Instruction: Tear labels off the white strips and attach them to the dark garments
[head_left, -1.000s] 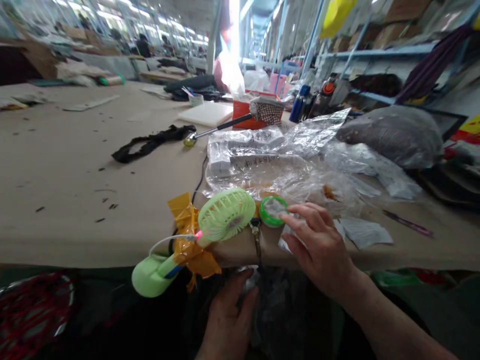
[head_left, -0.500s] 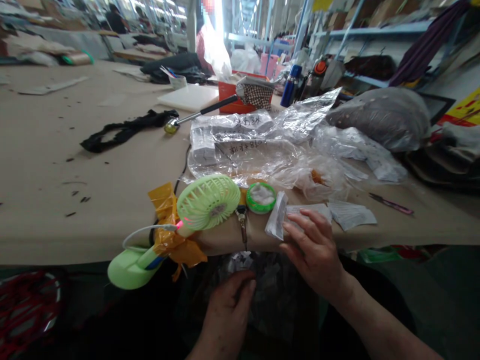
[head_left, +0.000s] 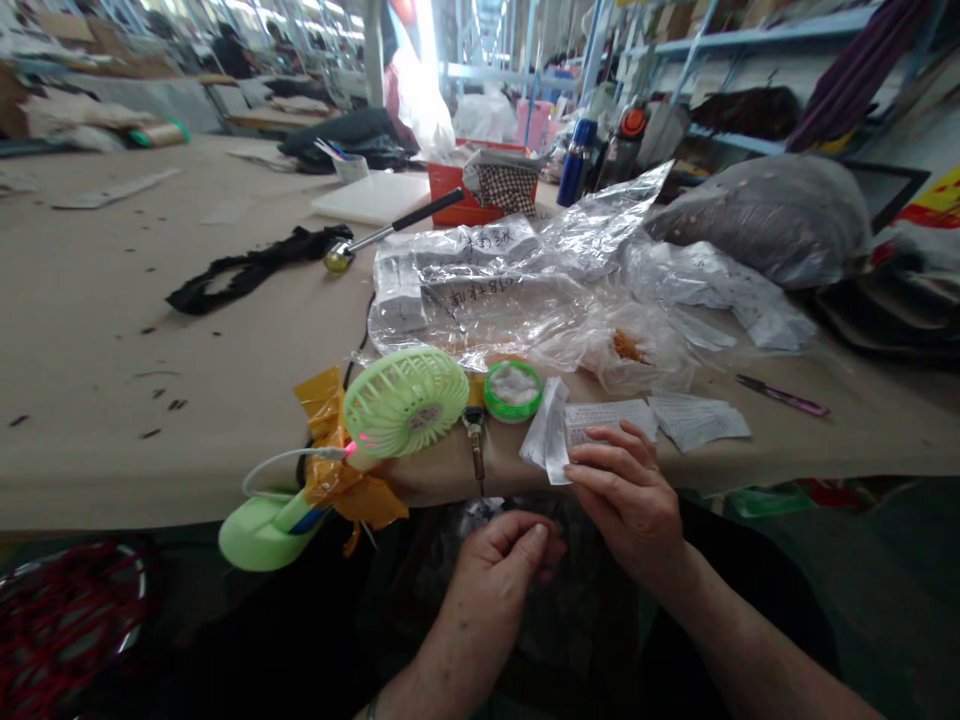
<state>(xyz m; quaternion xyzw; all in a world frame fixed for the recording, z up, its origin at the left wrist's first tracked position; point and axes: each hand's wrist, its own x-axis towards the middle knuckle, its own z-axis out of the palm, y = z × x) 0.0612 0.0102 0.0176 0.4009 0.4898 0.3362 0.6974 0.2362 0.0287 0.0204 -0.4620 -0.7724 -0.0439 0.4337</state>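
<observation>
Below the table edge, my left hand (head_left: 499,575) is closed, thumb against the curled fingers; anything inside is too small or hidden to name. My right hand (head_left: 634,500) has its fingers apart over the front edge, its fingertips at the printed paper slips (head_left: 607,415). Folded white slips (head_left: 547,432) lie just left of those fingertips, and a fanned stack of labels (head_left: 697,418) lies to their right. A green round tub (head_left: 513,391) with white cotton stands behind. Beside it, a small metal-tipped tool (head_left: 475,445) points down at the edge.
A green fan (head_left: 406,402) is taped to the table edge on the left. Clear plastic bags (head_left: 487,300) spread behind. Small scissors (head_left: 782,396) lie at the right. A black cloth (head_left: 255,265), a magnifier-like rod (head_left: 397,222) and a red box (head_left: 450,195) are farther back.
My left hand has moved right and slightly up, nearer my right hand, and its fingers have curled in. The folded slips by my right fingertips have spread apart a little.
</observation>
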